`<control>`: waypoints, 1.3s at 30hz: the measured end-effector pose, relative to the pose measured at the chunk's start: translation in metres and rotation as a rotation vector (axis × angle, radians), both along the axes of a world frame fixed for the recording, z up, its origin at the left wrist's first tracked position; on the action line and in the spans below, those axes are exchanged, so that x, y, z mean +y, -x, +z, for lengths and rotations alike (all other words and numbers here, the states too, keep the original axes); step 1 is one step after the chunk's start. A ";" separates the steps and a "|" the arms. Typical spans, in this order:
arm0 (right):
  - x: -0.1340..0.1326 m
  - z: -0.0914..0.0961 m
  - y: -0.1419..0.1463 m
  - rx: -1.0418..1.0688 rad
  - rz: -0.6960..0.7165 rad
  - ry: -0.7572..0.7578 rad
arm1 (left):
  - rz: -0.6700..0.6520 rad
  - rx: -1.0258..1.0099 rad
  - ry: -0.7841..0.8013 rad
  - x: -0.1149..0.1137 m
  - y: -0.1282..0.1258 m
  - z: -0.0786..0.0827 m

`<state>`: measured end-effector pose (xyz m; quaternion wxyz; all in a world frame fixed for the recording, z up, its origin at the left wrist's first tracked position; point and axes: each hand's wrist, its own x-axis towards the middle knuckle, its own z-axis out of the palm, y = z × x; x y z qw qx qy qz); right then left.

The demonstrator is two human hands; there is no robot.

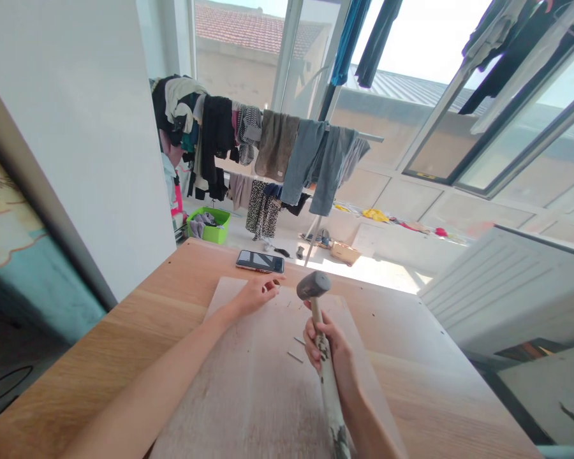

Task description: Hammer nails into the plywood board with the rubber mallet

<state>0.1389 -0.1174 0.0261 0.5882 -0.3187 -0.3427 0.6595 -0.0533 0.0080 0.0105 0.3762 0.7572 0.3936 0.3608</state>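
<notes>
Grey-headed hammer [326, 370] over the board [249, 382], right of frame centre, loose nails [295, 357] near it.
The right hand [335, 343] grips its handle close to the head; whether the curled left hand [258, 294] pinches anything, I cannot tell. Light, square taps should suit this short grip.

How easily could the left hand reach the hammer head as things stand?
Yes, probably easily: the hammer head is near the left hand, nothing visible between; the right hand grasps only the handle.
</notes>
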 end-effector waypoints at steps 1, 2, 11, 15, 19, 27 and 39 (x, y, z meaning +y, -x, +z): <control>0.001 -0.002 0.001 0.007 0.015 -0.003 | -0.006 0.018 -0.007 -0.001 0.000 0.000; 0.001 -0.004 0.003 0.009 0.022 -0.004 | -0.011 0.033 -0.014 -0.002 -0.001 0.000; -0.005 0.007 0.012 -0.096 0.001 0.008 | -0.075 -0.007 -0.004 -0.005 0.000 0.000; -0.005 0.009 0.011 -0.119 0.007 0.011 | -0.063 -0.055 0.025 -0.005 0.001 0.001; -0.005 0.006 0.012 -0.121 0.009 0.015 | -0.084 -0.043 0.054 -0.006 0.001 -0.001; -0.004 -0.001 0.021 -0.135 -0.004 -0.002 | -0.116 -0.047 0.033 -0.005 -0.001 -0.004; -0.007 -0.002 0.024 -0.257 0.076 -0.011 | -0.144 -0.051 0.014 -0.007 0.000 0.002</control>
